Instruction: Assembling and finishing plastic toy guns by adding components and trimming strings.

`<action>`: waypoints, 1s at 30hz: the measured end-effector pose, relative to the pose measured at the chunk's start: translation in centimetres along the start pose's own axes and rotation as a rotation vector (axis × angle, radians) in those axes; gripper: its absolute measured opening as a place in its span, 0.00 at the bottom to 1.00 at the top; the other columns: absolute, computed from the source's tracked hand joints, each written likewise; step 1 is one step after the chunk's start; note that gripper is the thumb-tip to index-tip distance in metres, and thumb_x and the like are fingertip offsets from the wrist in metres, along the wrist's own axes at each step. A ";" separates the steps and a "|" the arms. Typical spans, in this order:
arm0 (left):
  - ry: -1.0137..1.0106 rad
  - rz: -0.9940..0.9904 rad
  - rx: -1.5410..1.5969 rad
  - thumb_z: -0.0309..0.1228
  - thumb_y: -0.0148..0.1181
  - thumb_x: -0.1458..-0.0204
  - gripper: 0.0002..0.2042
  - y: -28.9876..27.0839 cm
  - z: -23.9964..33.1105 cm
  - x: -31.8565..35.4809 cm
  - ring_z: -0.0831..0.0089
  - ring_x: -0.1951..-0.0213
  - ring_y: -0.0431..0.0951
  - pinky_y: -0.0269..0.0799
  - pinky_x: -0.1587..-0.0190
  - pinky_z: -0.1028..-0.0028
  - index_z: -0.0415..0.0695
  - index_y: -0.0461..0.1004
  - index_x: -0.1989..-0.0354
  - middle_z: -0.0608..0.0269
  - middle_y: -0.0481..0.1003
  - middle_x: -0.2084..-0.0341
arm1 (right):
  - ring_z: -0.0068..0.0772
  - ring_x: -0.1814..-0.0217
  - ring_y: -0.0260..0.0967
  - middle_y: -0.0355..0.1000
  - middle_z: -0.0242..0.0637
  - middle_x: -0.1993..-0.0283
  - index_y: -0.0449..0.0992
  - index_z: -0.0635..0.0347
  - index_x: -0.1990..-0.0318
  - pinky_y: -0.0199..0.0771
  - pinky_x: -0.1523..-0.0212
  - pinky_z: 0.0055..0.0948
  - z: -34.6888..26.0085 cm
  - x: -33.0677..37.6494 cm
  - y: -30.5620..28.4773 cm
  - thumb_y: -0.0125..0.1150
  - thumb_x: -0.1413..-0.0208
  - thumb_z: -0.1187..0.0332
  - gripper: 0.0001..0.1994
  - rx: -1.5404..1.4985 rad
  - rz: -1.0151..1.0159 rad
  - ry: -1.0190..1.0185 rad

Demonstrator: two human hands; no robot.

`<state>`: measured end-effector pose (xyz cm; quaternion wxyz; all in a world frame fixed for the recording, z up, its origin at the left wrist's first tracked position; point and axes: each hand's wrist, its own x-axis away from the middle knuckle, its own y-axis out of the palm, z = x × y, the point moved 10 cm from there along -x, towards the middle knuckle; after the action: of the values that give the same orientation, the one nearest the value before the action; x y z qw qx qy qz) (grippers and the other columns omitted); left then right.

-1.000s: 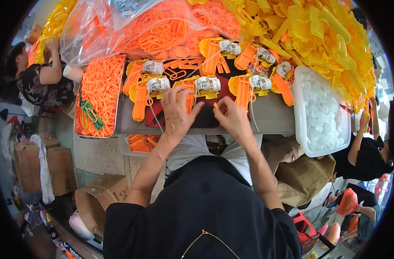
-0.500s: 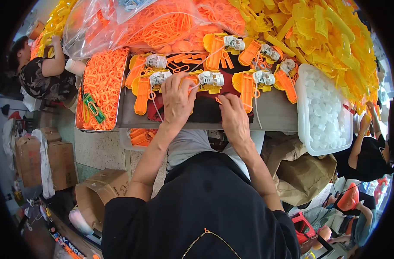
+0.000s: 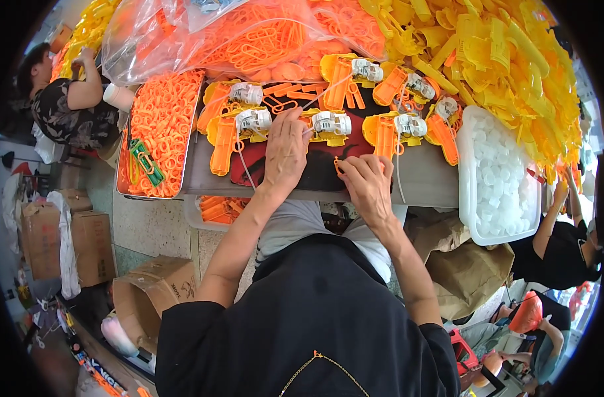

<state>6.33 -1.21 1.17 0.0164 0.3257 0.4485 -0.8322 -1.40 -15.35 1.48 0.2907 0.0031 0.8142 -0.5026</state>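
Observation:
My left hand (image 3: pixel 287 151) is closed at the left end of a yellow toy housing half (image 3: pixel 332 137), its fingers over the orange part there. A white cylindrical unit (image 3: pixel 331 122) lies in that half. My right hand (image 3: pixel 368 187) is just to the right and nearer to me, pinching a small orange ring piece (image 3: pixel 338 166) between thumb and forefinger. Similar yellow halves with orange handles, white units and thin clear tubes lie around, one left of my left hand (image 3: pixel 224 142) and another beyond my right hand (image 3: pixel 385 132).
A metal tray (image 3: pixel 194 126) of orange rings, with green-handled snips (image 3: pixel 146 162) on top, stands left. A white bin (image 3: pixel 466 172) of translucent caps stands right. Behind are a clear bag (image 3: pixel 143 46) of orange parts and a yellow shell pile (image 3: pixel 494 53). Other people sit at both sides.
The whole view has shifted slightly. My left hand stays at the middle yellow half; my right hand has drawn slightly back toward me, still pinching the orange ring piece.

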 end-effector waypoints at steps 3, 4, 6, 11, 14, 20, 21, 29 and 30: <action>0.004 0.025 0.079 0.24 0.58 0.42 0.08 -0.3 0.4 0.0 0.49 0.41 0.68 0.63 0.38 0.57 0.37 0.68 0.57 0.47 0.71 0.47 | 0.33 0.52 0.68 0.77 0.27 0.55 0.80 0.54 0.53 0.57 0.43 0.38 -2.0 -1.5 -1.4 0.71 0.53 0.70 0.17 -0.032 0.148 0.041; 0.003 0.020 0.080 0.24 0.58 0.42 0.08 -0.2 0.3 0.2 0.49 0.41 0.68 0.63 0.38 0.57 0.37 0.68 0.57 0.47 0.71 0.47 | 0.33 0.53 0.68 0.77 0.27 0.55 0.80 0.54 0.53 0.57 0.43 0.38 -2.4 -2.0 -1.6 0.71 0.54 0.69 0.17 -0.032 0.207 0.054; 0.034 0.065 0.053 0.23 0.57 0.40 0.07 -0.5 0.3 0.2 0.47 0.45 0.70 0.65 0.42 0.56 0.37 0.67 0.57 0.44 0.71 0.48 | 0.33 0.53 0.68 0.77 0.26 0.55 0.80 0.53 0.54 0.57 0.44 0.38 -2.8 -3.1 -0.4 0.71 0.53 0.69 0.16 -0.031 0.228 0.023; 0.024 0.070 0.081 0.25 0.55 0.39 0.06 -0.5 0.2 -0.1 0.47 0.45 0.70 0.65 0.41 0.56 0.37 0.67 0.58 0.44 0.71 0.49 | 0.33 0.52 0.68 0.76 0.26 0.56 0.79 0.53 0.54 0.58 0.46 0.40 -2.7 -4.3 1.7 0.71 0.54 0.70 0.16 0.036 0.196 0.043; 0.022 0.071 0.106 0.26 0.56 0.39 0.07 -0.5 0.0 -0.1 0.47 0.46 0.71 0.65 0.42 0.56 0.37 0.67 0.59 0.44 0.71 0.49 | 0.33 0.51 0.67 0.75 0.27 0.54 0.79 0.53 0.54 0.58 0.45 0.41 -2.6 -4.2 2.2 0.69 0.53 0.70 0.16 0.084 0.171 0.034; -0.097 -0.093 0.206 0.29 0.66 0.47 0.11 -0.5 -1.5 -1.6 0.52 0.49 0.72 0.69 0.47 0.59 0.40 0.70 0.62 0.52 0.74 0.53 | 0.34 0.45 0.66 0.71 0.30 0.50 0.77 0.57 0.51 0.58 0.40 0.44 -2.7 -5.2 2.3 0.60 0.52 0.70 0.18 0.177 -0.017 -0.236; -0.083 -0.113 0.159 0.28 0.67 0.50 0.11 -0.6 -1.3 -1.9 0.54 0.54 0.72 0.70 0.51 0.60 0.41 0.70 0.63 0.56 0.73 0.60 | 0.34 0.46 0.66 0.70 0.31 0.51 0.77 0.59 0.50 0.59 0.41 0.44 -3.1 -5.1 2.7 0.59 0.52 0.70 0.19 0.204 -0.064 -0.313; -0.031 -0.205 0.114 0.26 0.67 0.51 0.13 0.1 -1.2 -2.7 0.56 0.55 0.73 0.73 0.55 0.61 0.43 0.69 0.61 0.60 0.72 0.63 | 0.39 0.53 0.66 0.71 0.39 0.52 0.76 0.65 0.48 0.61 0.43 0.41 -5.4 -3.2 4.3 0.58 0.48 0.73 0.18 0.253 0.064 -0.021; -0.028 -0.210 0.108 0.26 0.67 0.51 0.13 -0.4 -1.9 -2.6 0.56 0.55 0.73 0.73 0.55 0.61 0.43 0.69 0.61 0.60 0.72 0.63 | 0.39 0.53 0.67 0.72 0.37 0.52 0.76 0.62 0.48 0.61 0.43 0.41 -5.0 -3.6 2.9 0.59 0.48 0.73 0.18 0.095 0.095 -0.034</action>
<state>9.27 -0.23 2.16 -0.0824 0.2654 0.4343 -0.8568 0.08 -8.75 2.43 0.3274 0.0471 0.7833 -0.5264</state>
